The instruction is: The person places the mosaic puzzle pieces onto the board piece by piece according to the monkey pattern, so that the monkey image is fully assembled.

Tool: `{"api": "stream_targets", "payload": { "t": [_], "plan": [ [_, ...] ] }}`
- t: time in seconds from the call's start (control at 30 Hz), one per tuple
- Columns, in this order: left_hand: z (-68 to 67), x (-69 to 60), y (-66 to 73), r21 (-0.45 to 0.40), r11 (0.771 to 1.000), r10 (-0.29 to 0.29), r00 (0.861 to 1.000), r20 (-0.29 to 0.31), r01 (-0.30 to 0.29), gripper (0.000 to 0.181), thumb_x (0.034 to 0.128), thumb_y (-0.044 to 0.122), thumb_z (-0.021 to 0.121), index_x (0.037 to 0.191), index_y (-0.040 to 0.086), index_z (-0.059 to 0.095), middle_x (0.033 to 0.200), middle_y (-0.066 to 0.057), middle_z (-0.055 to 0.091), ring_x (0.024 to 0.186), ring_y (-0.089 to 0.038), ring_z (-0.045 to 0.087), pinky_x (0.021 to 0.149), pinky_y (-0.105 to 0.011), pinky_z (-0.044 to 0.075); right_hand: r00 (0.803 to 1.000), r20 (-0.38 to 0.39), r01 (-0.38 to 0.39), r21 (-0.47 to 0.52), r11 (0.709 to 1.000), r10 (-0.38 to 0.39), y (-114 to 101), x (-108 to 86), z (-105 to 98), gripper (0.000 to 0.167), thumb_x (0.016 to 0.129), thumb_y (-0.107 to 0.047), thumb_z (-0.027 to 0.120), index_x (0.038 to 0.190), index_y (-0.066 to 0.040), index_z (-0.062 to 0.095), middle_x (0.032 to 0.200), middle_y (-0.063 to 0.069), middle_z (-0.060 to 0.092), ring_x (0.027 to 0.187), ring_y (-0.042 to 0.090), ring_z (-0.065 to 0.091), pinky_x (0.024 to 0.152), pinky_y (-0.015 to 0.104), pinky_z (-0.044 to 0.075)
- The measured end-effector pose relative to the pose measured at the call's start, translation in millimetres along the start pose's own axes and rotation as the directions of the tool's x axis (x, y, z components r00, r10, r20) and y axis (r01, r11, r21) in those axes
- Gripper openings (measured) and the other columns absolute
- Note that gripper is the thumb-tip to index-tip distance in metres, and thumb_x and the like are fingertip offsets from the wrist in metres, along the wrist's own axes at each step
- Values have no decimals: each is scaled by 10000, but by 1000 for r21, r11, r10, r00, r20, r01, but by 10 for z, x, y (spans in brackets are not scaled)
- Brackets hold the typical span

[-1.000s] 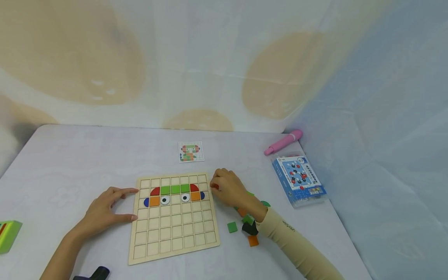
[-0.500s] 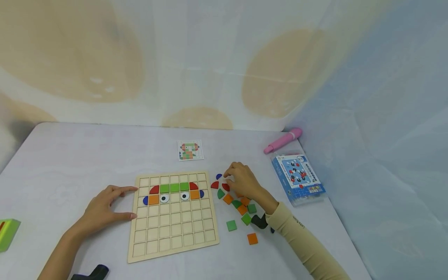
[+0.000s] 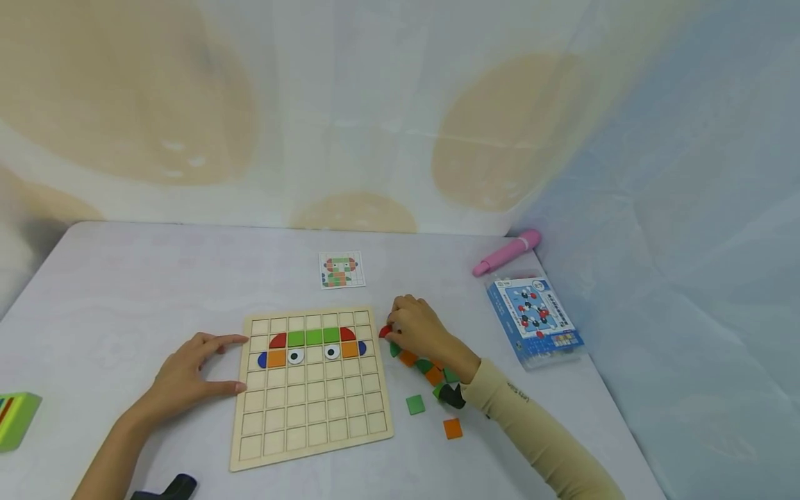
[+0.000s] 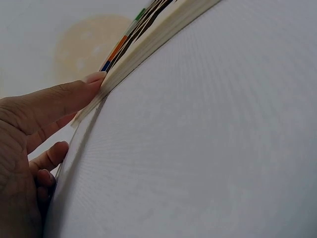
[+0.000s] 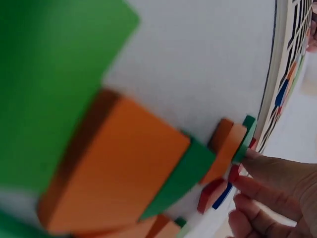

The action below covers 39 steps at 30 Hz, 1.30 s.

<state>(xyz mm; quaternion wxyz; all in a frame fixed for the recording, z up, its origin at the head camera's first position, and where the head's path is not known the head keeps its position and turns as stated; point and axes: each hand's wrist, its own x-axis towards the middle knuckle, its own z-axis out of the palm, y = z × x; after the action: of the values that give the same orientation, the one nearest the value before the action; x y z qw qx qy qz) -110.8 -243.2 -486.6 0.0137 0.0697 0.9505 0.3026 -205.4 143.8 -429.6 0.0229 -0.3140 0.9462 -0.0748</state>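
My left hand (image 3: 187, 371) holds the left edge of the wooden grid board (image 3: 312, 444), thumb and forefinger spread along it. In the left wrist view, the thumb (image 4: 74, 99) touches the board's edge. Red, green, orange and blue pieces and two eye pieces (image 3: 332, 351) fill cells in its upper rows. Right of the board, my right hand (image 3: 420, 328) pinches a red quarter-circle piece (image 3: 385, 332) between thumb and forefinger. Beneath and beside that hand lie loose pieces: green quarter circles (image 5: 181, 173), orange squares (image 5: 124, 163), another red piece (image 5: 212, 196) and a blue one (image 5: 223, 196).
A small pattern card (image 3: 342, 270) lies behind the board. At the back right are a pink stick (image 3: 507, 253) and a blue boxed set (image 3: 535, 319). A green block (image 3: 17, 421) stands far left, and a black object (image 3: 171, 488) lies at the front edge.
My right hand moved right from beside the board to the loose pieces, then back left to the red quarter circle. The left hand stays on the board's edge.
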Motion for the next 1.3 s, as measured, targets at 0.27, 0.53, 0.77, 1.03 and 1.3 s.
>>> {"api": "stream_targets", "payload": {
  "t": [0.27, 0.53, 0.77, 1.03, 1.3],
  "plan": [
    [5, -7, 13, -5, 1000, 0, 1000, -7, 0, 798, 654, 486, 887, 1338, 188, 603, 1077, -97, 542, 955, -255, 490, 763, -420, 382, 999, -7, -38, 19, 999, 38, 61, 1, -14, 215, 911, -162, 705, 1086, -46, 749, 1042, 61, 609, 961, 210, 513, 870, 389, 456],
    [3, -15, 17, -9, 1000, 1, 1000, -15, -2, 798, 656, 500, 882, 1335, 187, 601, 1057, -88, 536, 932, -242, 477, 747, -399, 373, 991, -16, -130, 18, 991, 131, -51, 51, 31, 320, 863, -344, 774, 815, -28, 756, 884, 73, 619, 857, 225, 530, 753, 353, 462],
    [-1, -13, 20, -8, 1000, -4, 1000, -4, 4, 802, 657, 491, 883, 1343, 189, 598, 1069, -88, 535, 939, -245, 477, 751, -407, 371, 985, -38, -171, -10, 985, 170, -107, 70, 50, 141, 819, -178, 774, 813, -37, 770, 863, 67, 629, 825, 218, 537, 745, 353, 469],
    [9, -23, 22, -9, 1000, -6, 1000, -5, 6, 796, 659, 494, 881, 1340, 192, 600, 1067, -91, 537, 942, -249, 484, 756, -412, 377, 984, -45, -173, -10, 985, 172, -123, 67, 84, 198, 838, -222, 793, 840, -27, 760, 901, 75, 628, 864, 223, 531, 786, 357, 459],
    [-3, -13, 28, -17, 1000, -4, 1000, -6, 4, 787, 664, 496, 878, 1337, 196, 599, 1076, -100, 535, 953, -261, 485, 757, -414, 370, 984, -129, -122, 22, 992, 124, -171, 23, -29, 225, 801, -233, 825, 838, -28, 741, 914, 61, 616, 889, 225, 531, 822, 370, 455]
  ]
}}
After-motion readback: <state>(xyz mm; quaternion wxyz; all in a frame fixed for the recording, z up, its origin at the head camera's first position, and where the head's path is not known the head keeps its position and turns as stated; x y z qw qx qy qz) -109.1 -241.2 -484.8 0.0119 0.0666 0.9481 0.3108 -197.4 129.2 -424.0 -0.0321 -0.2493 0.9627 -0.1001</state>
